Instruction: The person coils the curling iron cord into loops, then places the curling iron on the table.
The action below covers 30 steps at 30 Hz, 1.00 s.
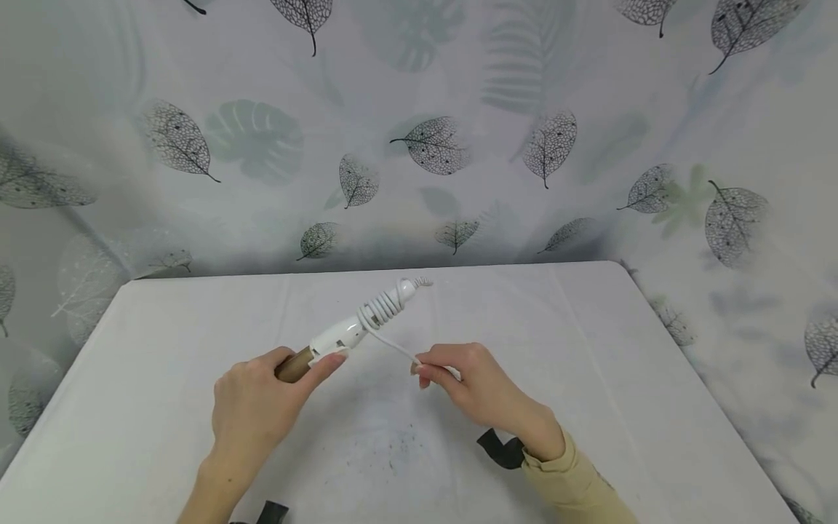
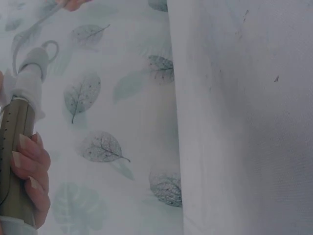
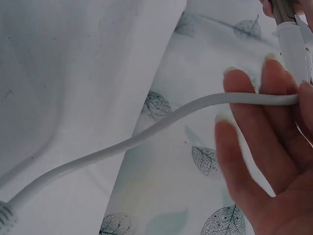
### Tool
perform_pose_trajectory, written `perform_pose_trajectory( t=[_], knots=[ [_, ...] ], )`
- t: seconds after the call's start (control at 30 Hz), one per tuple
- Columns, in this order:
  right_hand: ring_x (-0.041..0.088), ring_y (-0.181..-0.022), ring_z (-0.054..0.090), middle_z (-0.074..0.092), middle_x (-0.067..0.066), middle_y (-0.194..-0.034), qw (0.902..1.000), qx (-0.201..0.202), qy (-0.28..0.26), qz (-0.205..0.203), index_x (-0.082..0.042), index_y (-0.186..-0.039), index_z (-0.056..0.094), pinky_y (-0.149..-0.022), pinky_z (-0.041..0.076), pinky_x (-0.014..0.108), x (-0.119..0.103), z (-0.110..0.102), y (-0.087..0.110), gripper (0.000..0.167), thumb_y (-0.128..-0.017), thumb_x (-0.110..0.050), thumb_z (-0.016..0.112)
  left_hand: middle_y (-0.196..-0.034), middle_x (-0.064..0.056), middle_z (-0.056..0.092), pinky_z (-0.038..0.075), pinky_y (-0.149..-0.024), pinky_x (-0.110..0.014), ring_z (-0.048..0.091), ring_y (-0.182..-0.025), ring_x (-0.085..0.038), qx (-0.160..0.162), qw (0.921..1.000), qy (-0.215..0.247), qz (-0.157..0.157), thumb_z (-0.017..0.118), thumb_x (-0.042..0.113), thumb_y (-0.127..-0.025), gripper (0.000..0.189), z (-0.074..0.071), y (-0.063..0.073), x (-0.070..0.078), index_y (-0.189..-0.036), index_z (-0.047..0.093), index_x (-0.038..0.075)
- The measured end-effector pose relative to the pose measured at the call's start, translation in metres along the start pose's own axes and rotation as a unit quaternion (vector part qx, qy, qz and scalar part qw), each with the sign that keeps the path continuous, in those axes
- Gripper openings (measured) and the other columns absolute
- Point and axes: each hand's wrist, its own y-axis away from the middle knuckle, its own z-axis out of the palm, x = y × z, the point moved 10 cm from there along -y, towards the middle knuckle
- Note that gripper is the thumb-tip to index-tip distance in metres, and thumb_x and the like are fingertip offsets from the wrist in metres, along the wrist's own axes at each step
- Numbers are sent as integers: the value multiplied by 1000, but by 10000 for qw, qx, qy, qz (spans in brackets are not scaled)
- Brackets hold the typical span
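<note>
A curling iron with a white handle (image 1: 340,336) and a gold-brown barrel (image 2: 18,147) slants up to the right above the table. My left hand (image 1: 258,400) grips it by the barrel, fingers wrapped around it in the left wrist view. Several turns of white cord (image 1: 382,309) wind around the handle's far part. From these turns a length runs to my right hand (image 1: 481,389), which pinches it between thumb and fingers. Past the pinch, the cord (image 3: 117,147) crosses the fingers in the right wrist view and leads to a ribbed end piece (image 3: 6,215).
A white-covered table (image 1: 196,320) lies below, with small dark specks (image 1: 396,451) near its front. A leaf-printed curtain (image 1: 445,204) stands behind and at the sides. Black straps (image 1: 503,450) show by the wrists, and a beige sleeve (image 1: 576,480) covers the right forearm.
</note>
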Motion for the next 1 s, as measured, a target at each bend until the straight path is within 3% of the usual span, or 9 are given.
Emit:
perform_pose_trajectory(
  t=[0.23, 0.4, 0.63, 0.8, 1.0],
  knots=[
    [5, -88, 64, 72, -4, -92, 9962, -684, -105, 538, -12, -96, 71, -82, 53, 26, 10, 12, 2, 9, -98, -12, 62, -48, 11, 32, 26, -43, -26, 33, -43, -7, -13, 9996, 219, 152, 81, 57, -74, 44, 1, 0, 4, -65, 64, 17],
    [7, -91, 65, 73, -2, -97, 9939, -946, 11, 568, -10, -99, 71, -83, 53, 26, 16, 19, 3, 8, -96, -8, 64, -48, 13, 31, 26, -42, -25, 30, -42, -4, 53, 9986, 359, 398, 84, 54, -71, 41, 1, 1, 8, -64, 63, 20],
    [10, -90, 67, 73, -2, -98, 9966, -621, 178, 509, -8, -100, 77, -80, 54, 24, 27, 14, 1, 13, -90, -3, 70, -48, 15, 32, 25, -43, -24, 30, -43, -2, -155, 9974, 466, 530, 85, 54, -71, 39, 4, 4, 13, -67, 64, 21],
    [12, -91, 68, 73, 0, -101, 9952, -692, 312, 622, -6, -103, 77, -79, 55, 24, 32, 16, 1, 16, -89, -1, 71, -49, 14, 33, 24, -43, -24, 30, -44, -4, -365, 9976, 332, 489, 82, 58, -72, 41, 9, 4, 13, -67, 63, 22],
    [13, -95, 69, 73, 1, -104, 9921, -698, 616, 836, -6, -107, 76, -82, 55, 26, 39, 17, 3, 22, -89, 4, 69, -49, 16, 33, 23, -43, -23, 28, -44, -1, -264, 9962, 455, 696, 84, 56, -70, 38, 8, 5, 18, -69, 65, 23]
  ],
)
